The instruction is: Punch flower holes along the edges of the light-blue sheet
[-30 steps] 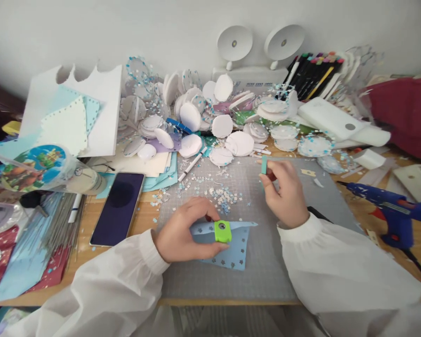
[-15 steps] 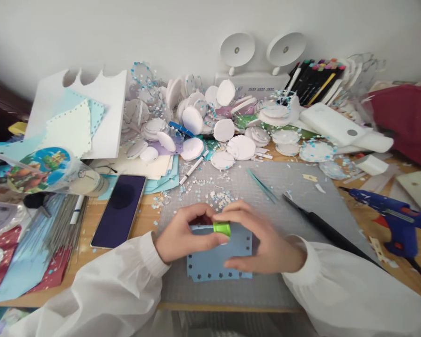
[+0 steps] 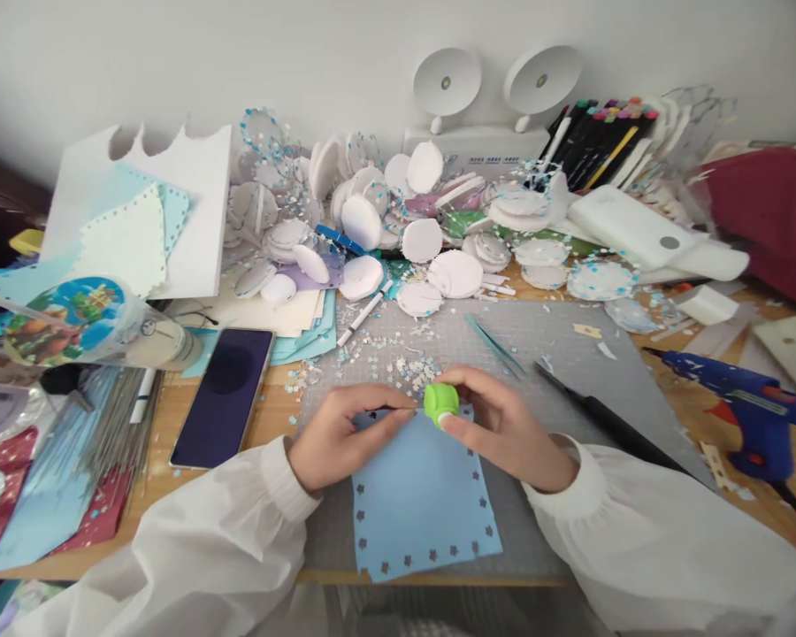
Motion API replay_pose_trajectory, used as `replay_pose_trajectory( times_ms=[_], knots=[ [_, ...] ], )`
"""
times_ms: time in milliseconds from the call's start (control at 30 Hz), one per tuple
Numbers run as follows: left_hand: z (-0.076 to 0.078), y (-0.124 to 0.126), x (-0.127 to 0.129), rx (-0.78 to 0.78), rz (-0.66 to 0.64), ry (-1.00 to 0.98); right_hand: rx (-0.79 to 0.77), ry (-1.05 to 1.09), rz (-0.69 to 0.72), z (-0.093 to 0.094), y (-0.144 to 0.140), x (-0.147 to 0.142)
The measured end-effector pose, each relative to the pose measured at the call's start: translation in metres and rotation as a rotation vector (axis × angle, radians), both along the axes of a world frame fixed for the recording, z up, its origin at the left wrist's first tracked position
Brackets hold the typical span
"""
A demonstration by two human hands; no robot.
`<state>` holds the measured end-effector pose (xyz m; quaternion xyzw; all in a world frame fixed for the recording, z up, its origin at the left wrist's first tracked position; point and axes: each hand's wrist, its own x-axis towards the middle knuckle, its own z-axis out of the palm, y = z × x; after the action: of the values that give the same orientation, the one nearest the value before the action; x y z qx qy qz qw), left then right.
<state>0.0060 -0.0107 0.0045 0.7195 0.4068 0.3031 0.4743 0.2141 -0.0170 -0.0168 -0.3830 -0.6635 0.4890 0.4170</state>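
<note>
A light blue paper sheet (image 3: 419,495) with small star-shaped holes along its edges lies on the grey cutting mat (image 3: 570,372). My left hand (image 3: 337,435) pinches the sheet's far edge. My right hand (image 3: 504,429) grips a small green paper punch (image 3: 441,402) set on that same edge. Tiny punched paper bits (image 3: 411,363) are scattered just beyond the hands.
A dark phone (image 3: 224,394) lies to the left of the mat. Teal tweezers (image 3: 494,345) and a black tool (image 3: 603,420) rest on the mat to the right. A blue glue gun (image 3: 743,398) sits at the far right. White foam discs (image 3: 438,257) pile up at the back.
My right hand came from the upper mat to the green punch and took hold of it. The blue sheet now lies unfolded and flat, reaching toward the table's near edge.
</note>
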Motion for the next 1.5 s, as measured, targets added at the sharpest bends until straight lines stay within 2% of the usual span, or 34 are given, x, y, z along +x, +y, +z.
replay_pose_trajectory(
  times_ms=[300,567,733,1067,1167,1300,1500],
  knots=[
    [-0.005,0.000,0.000,0.078,0.049,-0.006,0.110,-0.137,0.068,0.004,0.004,0.002],
    [-0.008,0.000,-0.001,0.035,0.083,-0.004,0.200,-0.203,0.119,0.005,0.004,0.001],
    [-0.008,0.000,-0.001,0.044,0.109,0.003,0.196,-0.220,0.157,0.002,0.005,0.001],
    [-0.012,0.000,-0.001,0.086,0.129,0.022,0.154,-0.242,0.116,-0.002,0.004,0.002],
    [-0.012,-0.001,-0.001,0.150,0.137,0.031,0.152,-0.258,0.121,-0.001,0.005,0.001],
    [-0.009,-0.004,0.000,0.319,0.125,0.011,0.190,-0.271,0.136,-0.001,0.005,0.002],
    [-0.011,-0.004,0.000,0.511,0.059,0.014,0.251,-0.297,0.176,-0.002,0.004,0.002]
  ],
)
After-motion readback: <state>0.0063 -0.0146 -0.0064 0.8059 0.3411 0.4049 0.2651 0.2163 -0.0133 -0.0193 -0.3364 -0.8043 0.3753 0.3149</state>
